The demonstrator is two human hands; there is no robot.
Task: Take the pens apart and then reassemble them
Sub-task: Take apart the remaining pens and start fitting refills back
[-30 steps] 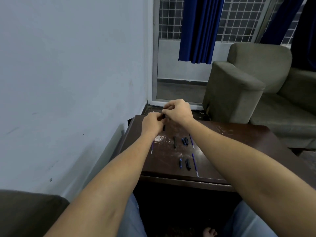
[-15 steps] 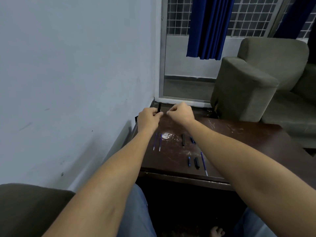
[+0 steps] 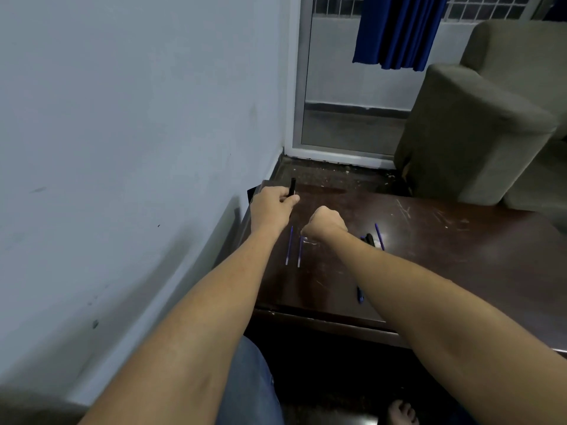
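From my remote seat, two refills [image 3: 293, 246] lay side by side on the counter [image 3: 445, 259] near its left edge. A barrel piece [image 3: 370, 239] and another refill [image 3: 379, 236] lay to their right, a small part [image 3: 359, 294] nearer me. An armchair [image 3: 478, 130] stood behind the counter.

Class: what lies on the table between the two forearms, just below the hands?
Head view: two thin blue refills, side by side on the table.

Single view only, worn on the head, looking forward and down along both forearms onto a dark table [image 3: 429, 271] pushed against a pale wall [image 3: 122, 118]. Wide-angled and close over the lap, taking in armchair [image 3: 478, 124] and curtain [image 3: 399, 32] beyond.
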